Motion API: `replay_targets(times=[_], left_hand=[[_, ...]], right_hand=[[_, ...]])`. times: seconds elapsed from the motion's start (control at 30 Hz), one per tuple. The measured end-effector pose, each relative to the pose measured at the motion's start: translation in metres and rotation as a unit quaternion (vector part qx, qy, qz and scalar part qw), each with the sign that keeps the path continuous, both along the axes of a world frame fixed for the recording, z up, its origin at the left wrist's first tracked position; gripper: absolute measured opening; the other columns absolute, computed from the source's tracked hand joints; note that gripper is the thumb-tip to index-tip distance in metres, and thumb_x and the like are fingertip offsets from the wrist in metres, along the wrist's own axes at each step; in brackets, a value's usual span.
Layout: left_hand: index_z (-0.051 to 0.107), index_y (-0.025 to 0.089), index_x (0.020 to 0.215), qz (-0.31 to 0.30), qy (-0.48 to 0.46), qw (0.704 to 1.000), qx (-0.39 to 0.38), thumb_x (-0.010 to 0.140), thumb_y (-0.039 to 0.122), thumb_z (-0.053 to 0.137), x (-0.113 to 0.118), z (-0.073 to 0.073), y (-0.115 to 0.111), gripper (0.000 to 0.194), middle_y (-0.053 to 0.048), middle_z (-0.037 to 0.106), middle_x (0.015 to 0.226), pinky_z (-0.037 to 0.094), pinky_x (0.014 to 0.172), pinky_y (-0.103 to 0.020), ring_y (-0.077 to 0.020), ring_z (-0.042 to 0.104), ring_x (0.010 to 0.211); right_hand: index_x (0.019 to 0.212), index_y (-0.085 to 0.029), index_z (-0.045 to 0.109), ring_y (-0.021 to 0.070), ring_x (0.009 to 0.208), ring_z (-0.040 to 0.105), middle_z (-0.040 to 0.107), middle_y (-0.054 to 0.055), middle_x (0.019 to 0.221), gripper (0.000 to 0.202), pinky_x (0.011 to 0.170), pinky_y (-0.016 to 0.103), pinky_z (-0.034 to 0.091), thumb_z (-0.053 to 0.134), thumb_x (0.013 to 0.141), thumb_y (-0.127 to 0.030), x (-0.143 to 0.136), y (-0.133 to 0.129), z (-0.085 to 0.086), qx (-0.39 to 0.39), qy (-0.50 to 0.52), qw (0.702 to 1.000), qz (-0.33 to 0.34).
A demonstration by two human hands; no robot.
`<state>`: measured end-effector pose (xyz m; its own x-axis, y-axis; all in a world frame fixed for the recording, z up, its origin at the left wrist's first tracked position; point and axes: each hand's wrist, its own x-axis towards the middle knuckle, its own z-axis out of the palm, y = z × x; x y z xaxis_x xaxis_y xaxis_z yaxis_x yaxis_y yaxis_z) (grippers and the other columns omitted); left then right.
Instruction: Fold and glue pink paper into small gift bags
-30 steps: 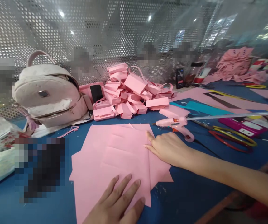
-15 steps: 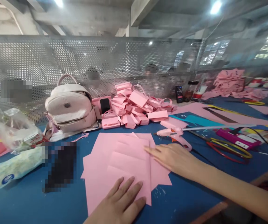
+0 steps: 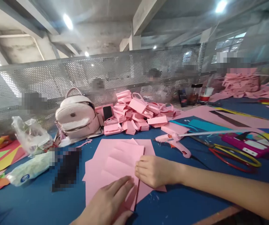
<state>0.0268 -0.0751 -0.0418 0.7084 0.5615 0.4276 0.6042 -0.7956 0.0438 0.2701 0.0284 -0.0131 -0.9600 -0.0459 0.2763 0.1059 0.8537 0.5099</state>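
Observation:
Creased pink paper (image 3: 119, 161) lies on larger pink sheets (image 3: 93, 170) on the blue table. My right hand (image 3: 152, 171) has its fingers curled over the creased paper's right edge. At the lower part of the same paper, my left hand (image 3: 109, 198) rests with fingers close together; its thumb is beneath the raised edge, and the grip is partly hidden. A pink glue gun (image 3: 175, 142) lies just beyond my right hand, a clear stick in its back end.
Folded pink paper pieces (image 3: 136, 109) are heaped behind the sheets. A pale backpack (image 3: 75, 115) and plastic bags (image 3: 32, 167) stand left. Scissors (image 3: 235, 156), a purple power strip (image 3: 247, 145) and a jar (image 3: 194, 93) are right. A perforated screen (image 3: 115, 68) spans the back.
My right hand has gone from flat with spread fingers to curled on the paper's edge. My left fingers have drawn together. The creased paper's right edge has lifted and shifted left; the view has tilted up.

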Motion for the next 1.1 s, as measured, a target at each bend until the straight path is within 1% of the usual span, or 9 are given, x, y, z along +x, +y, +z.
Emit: replay_targets(times=[0.07,0.13,0.23,0.33,0.5,0.67,0.77,0.93,1.1], left_hand=[[0.023,0.012,0.153,0.039,0.009,0.999,-0.002,0.096,0.047,0.049,0.001,0.000,-0.004,0.071,-0.019,0.056,0.142,0.056,0.098,-0.033,-0.0281,0.060,0.126],[0.020,0.010,0.153,0.074,0.025,0.997,-0.002,0.093,0.043,0.055,0.004,0.002,-0.008,0.078,-0.021,0.057,0.141,0.056,0.098,-0.036,-0.0301,0.059,0.126],[0.032,0.007,0.147,0.103,0.047,0.994,0.005,0.089,0.022,0.052,0.010,0.005,-0.009,0.063,-0.021,0.059,0.138,0.057,0.097,-0.036,-0.0297,0.062,0.123],[0.049,0.009,0.137,0.108,0.071,0.990,0.053,0.086,0.010,0.047,0.014,0.005,-0.005,0.050,-0.019,0.065,0.132,0.058,0.095,-0.037,-0.0282,0.067,0.116],[0.055,0.009,0.130,0.097,0.071,0.985,0.125,0.097,0.010,0.041,0.009,0.018,0.000,0.036,-0.014,0.071,0.122,0.061,0.091,-0.037,-0.0250,0.071,0.108],[0.055,0.014,0.135,0.087,0.087,0.980,0.156,0.100,0.012,0.039,-0.006,0.032,-0.007,0.038,-0.009,0.070,0.126,0.057,0.098,-0.036,-0.0228,0.069,0.114],[0.054,0.019,0.139,0.081,0.102,0.981,0.146,0.099,0.011,0.040,-0.015,0.027,-0.014,0.043,-0.005,0.068,0.131,0.050,0.107,-0.033,-0.0198,0.065,0.119],[0.050,0.021,0.143,0.062,0.137,0.979,0.136,0.102,0.021,0.040,-0.030,0.016,-0.018,0.043,-0.006,0.066,0.133,0.044,0.112,-0.034,-0.0199,0.062,0.123],[0.056,0.021,0.137,0.106,0.154,0.973,0.133,0.096,0.006,0.036,-0.050,0.015,0.001,0.047,-0.009,0.065,0.134,0.048,0.108,-0.040,-0.0226,0.062,0.124]], right_hand=[[0.080,-0.015,0.063,0.0141,0.068,0.057,0.064,0.001,0.070,0.020,0.063,0.029,0.038,0.051,0.093,-0.007,-0.003,-0.001,0.002,0.009,0.006,1.000,0.025],[0.074,-0.016,0.060,0.0146,0.064,0.054,0.061,0.000,0.067,0.022,0.061,0.030,0.036,0.050,0.092,-0.006,-0.007,-0.004,0.005,0.003,0.032,0.999,0.028],[0.071,-0.017,0.056,0.0149,0.062,0.053,0.059,0.000,0.065,0.024,0.059,0.030,0.034,0.048,0.092,-0.009,-0.010,-0.012,0.007,-0.003,0.071,0.997,0.025],[0.076,-0.016,0.060,0.0152,0.065,0.056,0.062,0.002,0.068,0.023,0.061,0.030,0.037,0.048,0.094,-0.010,-0.009,-0.018,0.006,0.011,0.094,0.995,0.031],[0.093,-0.014,0.068,0.0147,0.076,0.066,0.073,0.007,0.081,0.017,0.071,0.028,0.048,0.051,0.096,-0.011,0.007,-0.016,0.003,0.009,0.132,0.991,0.031],[0.096,-0.016,0.071,0.0135,0.081,0.069,0.076,0.007,0.085,0.027,0.074,0.028,0.053,0.045,0.098,-0.010,0.036,-0.015,0.003,-0.004,0.164,0.986,-0.006],[0.097,-0.016,0.072,0.0130,0.082,0.070,0.077,0.007,0.087,0.030,0.074,0.028,0.054,0.043,0.098,-0.008,0.052,-0.023,-0.002,-0.010,0.161,0.987,-0.015],[0.096,-0.015,0.072,0.0137,0.079,0.071,0.077,0.006,0.084,0.032,0.070,0.028,0.056,0.041,0.096,-0.005,0.066,-0.040,-0.002,-0.024,0.153,0.988,-0.020],[0.093,-0.017,0.071,0.0181,0.092,0.072,0.077,0.007,0.102,0.027,0.070,0.031,0.057,0.045,0.095,-0.009,0.062,-0.049,0.010,-0.022,0.123,0.992,0.015]])
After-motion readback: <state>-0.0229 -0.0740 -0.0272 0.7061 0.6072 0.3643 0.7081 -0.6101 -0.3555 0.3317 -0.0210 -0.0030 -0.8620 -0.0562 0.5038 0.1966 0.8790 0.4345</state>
